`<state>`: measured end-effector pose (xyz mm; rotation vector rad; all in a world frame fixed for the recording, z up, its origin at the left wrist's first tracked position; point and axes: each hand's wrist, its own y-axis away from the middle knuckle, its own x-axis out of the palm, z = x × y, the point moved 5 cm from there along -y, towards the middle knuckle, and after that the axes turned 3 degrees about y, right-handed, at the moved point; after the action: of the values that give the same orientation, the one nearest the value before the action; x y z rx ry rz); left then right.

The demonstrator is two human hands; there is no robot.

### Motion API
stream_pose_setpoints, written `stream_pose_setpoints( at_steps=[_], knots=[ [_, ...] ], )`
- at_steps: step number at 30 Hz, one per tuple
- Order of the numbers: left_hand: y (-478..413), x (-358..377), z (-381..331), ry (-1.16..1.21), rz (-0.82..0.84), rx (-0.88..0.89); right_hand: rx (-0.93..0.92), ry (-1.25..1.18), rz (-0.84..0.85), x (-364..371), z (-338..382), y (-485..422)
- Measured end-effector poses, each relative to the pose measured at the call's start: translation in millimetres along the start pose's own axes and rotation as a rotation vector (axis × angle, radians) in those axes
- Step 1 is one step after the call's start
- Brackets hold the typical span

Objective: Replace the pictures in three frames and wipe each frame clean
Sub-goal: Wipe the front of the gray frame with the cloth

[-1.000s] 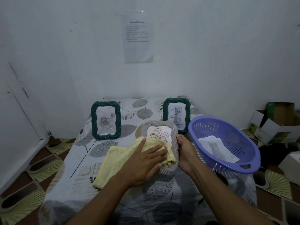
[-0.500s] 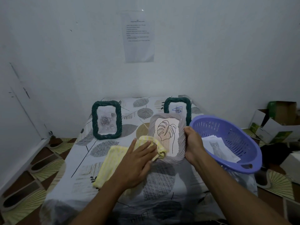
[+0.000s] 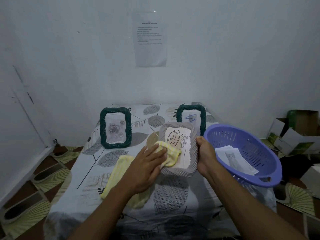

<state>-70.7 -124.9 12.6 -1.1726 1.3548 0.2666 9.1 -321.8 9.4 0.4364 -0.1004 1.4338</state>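
A grey ribbed frame [image 3: 192, 163] with a leaf line drawing is tilted up above the table. My right hand [image 3: 205, 155] grips its right edge. My left hand [image 3: 147, 165] presses a yellow cloth [image 3: 170, 155] against the lower left of the frame's glass; the rest of the cloth [image 3: 117, 174] trails down onto the table. Two dark green woven frames stand at the back: the left frame [image 3: 115, 127] holds a rose picture, the right frame [image 3: 191, 116] holds a blue scribble and is partly hidden behind the grey frame.
A purple plastic basket [image 3: 245, 141] with loose pictures [image 3: 233, 157], one of a cat, sits at the table's right edge. The table [image 3: 86, 179] wears a leaf-print cover. A printed sheet [image 3: 150, 38] hangs on the wall. Cardboard boxes [image 3: 294, 134] lie on the floor at right.
The grey frame has been tipped from nearly flat up towards me, showing the leaf drawing. My left hand with the cloth slid from the frame's bottom to its lower left glass.
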Motion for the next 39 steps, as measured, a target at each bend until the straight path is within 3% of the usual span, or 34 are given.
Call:
stream_pose_setpoints(
  at_steps=[5,8,25,35,39],
  knots=[
    [-7.3,0.5,0.5,0.035,-0.1,-0.002,0.044,0.004,0.034,7.5,-9.4,6.5],
    [-22.4,-11.1,19.1,-0.002,-0.15,-0.103,0.051,0.01,0.066,11.6,-13.6,12.3],
    [-26.0,-24.6,30.5,0.109,-0.168,-0.239,0.059,0.021,0.129,20.9,-22.0,7.7],
    [-22.7,-12.1,26.2,0.076,-0.14,-0.204,0.059,0.01,0.144,21.0,-22.9,8.4],
    [-31.7,-6.0,2.6,-0.088,-0.096,-0.049,0.068,-0.039,0.17,20.7,-23.4,11.2]
  ],
)
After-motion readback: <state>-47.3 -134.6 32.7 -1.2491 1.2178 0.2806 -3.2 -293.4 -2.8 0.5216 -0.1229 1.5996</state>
